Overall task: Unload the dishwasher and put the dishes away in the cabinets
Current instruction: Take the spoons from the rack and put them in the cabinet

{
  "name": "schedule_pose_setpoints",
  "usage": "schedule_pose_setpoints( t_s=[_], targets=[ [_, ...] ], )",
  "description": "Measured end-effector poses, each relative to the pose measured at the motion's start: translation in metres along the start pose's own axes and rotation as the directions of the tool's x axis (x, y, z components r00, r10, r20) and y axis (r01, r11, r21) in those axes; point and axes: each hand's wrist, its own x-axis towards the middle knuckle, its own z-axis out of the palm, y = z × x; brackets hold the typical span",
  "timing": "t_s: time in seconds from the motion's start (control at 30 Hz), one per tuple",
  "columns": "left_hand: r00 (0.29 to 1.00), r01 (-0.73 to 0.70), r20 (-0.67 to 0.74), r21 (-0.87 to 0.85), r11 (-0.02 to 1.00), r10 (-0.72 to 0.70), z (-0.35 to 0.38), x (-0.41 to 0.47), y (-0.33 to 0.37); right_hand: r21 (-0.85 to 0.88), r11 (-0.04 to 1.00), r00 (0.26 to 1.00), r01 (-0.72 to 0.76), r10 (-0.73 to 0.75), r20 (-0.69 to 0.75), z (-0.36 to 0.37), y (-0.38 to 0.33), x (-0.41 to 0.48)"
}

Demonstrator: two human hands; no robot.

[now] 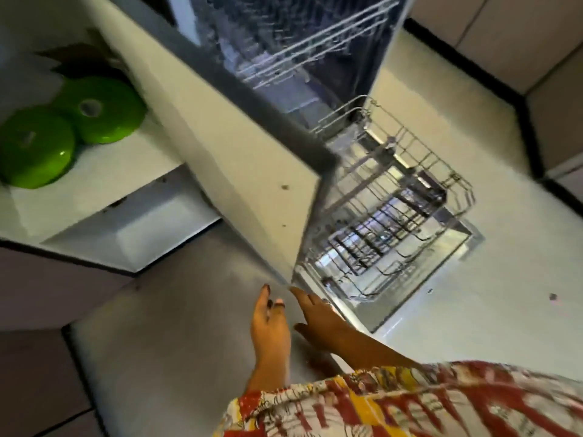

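Note:
The dishwasher stands open, its wire lower rack [435,171] pulled out over the dropped door [463,244]; I see no dishes in it. The upper rack [303,48] sits blurred inside the tub. Two green bowls [34,146] [101,121] lie upside down on a white cabinet shelf [104,181] at the left. The open white cabinet door [239,171] runs between shelf and dishwasher. My left hand [269,326] and my right hand [317,315] hover just below the door's lower corner, both holding nothing, fingers apart. The right fingertips are close to that corner.
A lower cabinet compartment [132,234] shows under the bowl shelf. A pale floor [473,326] surrounds the dishwasher, with dark-edged cabinet fronts [520,42] at the far right. My patterned red, yellow and white garment [410,405] fills the bottom edge. The whole view is tilted and blurred.

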Motion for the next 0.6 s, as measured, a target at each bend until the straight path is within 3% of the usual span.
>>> schedule_pose_setpoints(
  t_s=[0.27,0.6],
  targets=[
    [0.963,-0.015,0.264,0.234,0.972,-0.049,0.096,-0.020,-0.020,0.049,0.985,0.972,-0.168,0.173,-0.157,-0.058,0.117,-0.004],
    [0.969,-0.016,0.232,0.398,0.917,-0.083,0.177,0.041,-0.022,0.063,0.958,0.902,-0.281,0.286,-0.324,-0.124,0.209,0.040]
  ],
)
